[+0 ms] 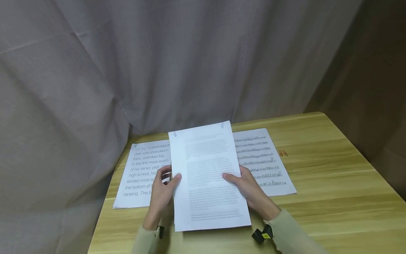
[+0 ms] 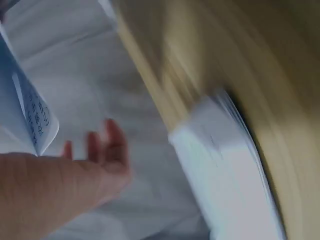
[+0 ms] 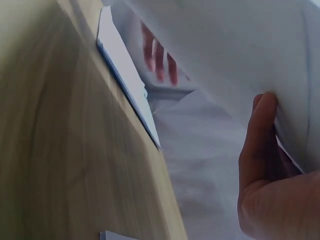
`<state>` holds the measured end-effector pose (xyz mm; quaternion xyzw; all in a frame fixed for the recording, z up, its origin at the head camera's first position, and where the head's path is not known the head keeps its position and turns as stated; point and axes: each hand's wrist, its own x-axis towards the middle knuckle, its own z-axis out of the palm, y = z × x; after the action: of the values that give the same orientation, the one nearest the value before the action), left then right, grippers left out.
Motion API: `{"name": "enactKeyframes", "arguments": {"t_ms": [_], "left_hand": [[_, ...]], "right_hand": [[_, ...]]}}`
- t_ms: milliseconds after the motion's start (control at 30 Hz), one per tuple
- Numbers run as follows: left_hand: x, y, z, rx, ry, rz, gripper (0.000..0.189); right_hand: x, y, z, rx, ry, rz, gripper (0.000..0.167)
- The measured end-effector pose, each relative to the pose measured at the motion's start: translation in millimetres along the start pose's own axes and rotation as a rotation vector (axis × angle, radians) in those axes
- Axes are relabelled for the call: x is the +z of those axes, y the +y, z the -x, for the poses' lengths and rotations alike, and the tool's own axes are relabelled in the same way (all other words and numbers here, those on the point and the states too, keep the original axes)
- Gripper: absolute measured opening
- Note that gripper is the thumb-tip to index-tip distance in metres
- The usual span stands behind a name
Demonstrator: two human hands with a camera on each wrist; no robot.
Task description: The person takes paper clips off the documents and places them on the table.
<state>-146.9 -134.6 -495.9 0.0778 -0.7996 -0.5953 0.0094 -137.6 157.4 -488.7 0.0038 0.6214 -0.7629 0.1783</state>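
Above the table, a stack of printed paper (image 1: 209,197) is held up, tilted, with paper clips on its two top corners. My right hand (image 1: 250,187) grips its right edge, thumb on the front; in the right wrist view, fingers (image 3: 260,130) press its back. Near the left edge is my left hand (image 1: 163,190), its thumb tip overlapping the front in the head view. The left wrist view shows that hand's fingers (image 2: 107,147) blurred and spread apart from the paper. Behind the stack lie a large-print text stack (image 1: 136,197) and sheet music (image 1: 263,158), both partly covered.
Two orange paper clips (image 1: 283,153) lie on the wooden table (image 1: 333,197), right of the sheet music. The text stack has a clip (image 1: 134,145) at its top left corner. A grey curtain (image 1: 190,70) hangs behind the table's far edge.
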Motion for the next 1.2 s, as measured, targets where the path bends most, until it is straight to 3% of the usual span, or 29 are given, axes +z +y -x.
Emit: {"name": "enactKeyframes", "arguments": {"t_ms": [133,267,467,733,867,967,1200], "left_hand": [[-3.1,6.0,-5.7,-0.075,-0.193,0.187,0.064],[-5.5,6.5,-8.8,-0.114,-0.296,0.316,0.054],[-5.6,7.1,-3.8,-0.126,-0.344,0.387,0.049],[-1.9,7.2,11.4,-0.122,-0.439,0.37,0.049],[1.2,6.4,16.6,-0.077,-0.457,0.338,0.046],[3.4,6.0,17.5,-0.052,-0.432,0.321,0.043],[8.1,4.9,17.3,-0.081,-0.401,0.251,0.039]], "right_hand": [[-0.9,0.2,12.2,-0.003,-0.06,-0.037,0.05],[-1.3,1.0,20.8,-0.001,-0.098,-0.081,0.05],[-5.1,2.8,26.6,0.0,-0.084,-0.082,0.053],[-7.9,6.0,29.6,0.017,-0.045,-0.051,0.057],[-11.7,2.9,25.0,0.003,-0.024,0.064,0.055],[-20.4,-5.7,14.5,-0.019,0.007,0.183,0.053],[-45.4,-31.7,-21.8,-0.086,0.127,0.361,0.059]]}}
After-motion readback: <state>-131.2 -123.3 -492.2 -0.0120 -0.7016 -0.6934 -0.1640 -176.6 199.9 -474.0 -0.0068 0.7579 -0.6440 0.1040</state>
